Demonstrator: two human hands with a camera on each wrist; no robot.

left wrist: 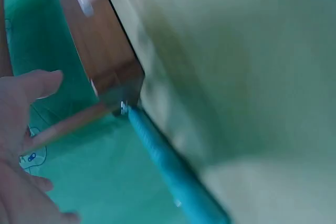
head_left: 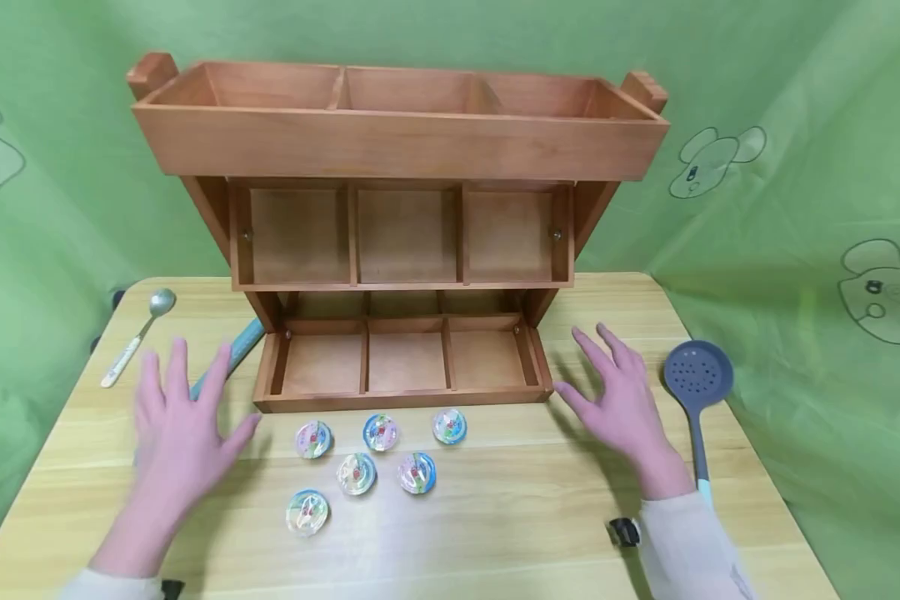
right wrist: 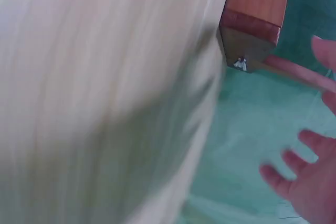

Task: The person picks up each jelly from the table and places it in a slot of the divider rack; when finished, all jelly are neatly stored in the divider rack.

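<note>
Left hand (head_left: 183,442) and right hand (head_left: 624,402) are empty, fingers spread wide; the three-tiered brown wooden rack (head_left: 405,233) stands between and beyond the fingertips; even contact on both sides seems best

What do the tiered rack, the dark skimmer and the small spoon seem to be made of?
Tiered rack: likely wood, smooth reddish finish; faint grain shows.
Dark skimmer: matte head, perhaps silicone or nylon, lacking metallic shine.
Small spoon: shiny grey bowl, likely metal; white handle, possibly plastic or ceramic.
</note>
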